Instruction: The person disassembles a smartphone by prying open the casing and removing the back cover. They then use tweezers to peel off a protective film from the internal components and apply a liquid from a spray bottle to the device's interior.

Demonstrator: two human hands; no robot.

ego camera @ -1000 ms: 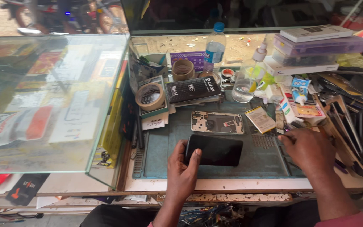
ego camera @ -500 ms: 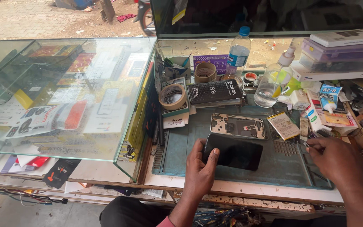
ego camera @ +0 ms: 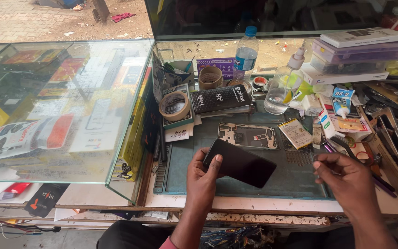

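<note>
A black phone screen panel (ego camera: 240,163) lies slanted on the teal work mat (ego camera: 300,177). My left hand (ego camera: 200,180) grips its left end, thumb on top. My right hand (ego camera: 346,180) hovers over the mat's right edge, its fingertips pinched together; whether anything small sits between them I cannot tell. Behind the panel lies an opened phone body (ego camera: 247,135) with its insides showing. A yellow-white battery (ego camera: 295,133) lies to the right of the phone body.
A glass display case (ego camera: 61,106) fills the left side. At the back stand a tape roll (ego camera: 174,105), a water bottle (ego camera: 246,53), a spray bottle (ego camera: 282,90) and stacked boxes (ego camera: 360,50). A glue tube (ego camera: 342,103), a brush (ego camera: 342,145) and several tools (ego camera: 392,133) crowd the right.
My view has shifted, showing more of the bench's back. My left hand keeps its grip and the panel now lies more slanted. My right hand has drawn back toward the front edge.
</note>
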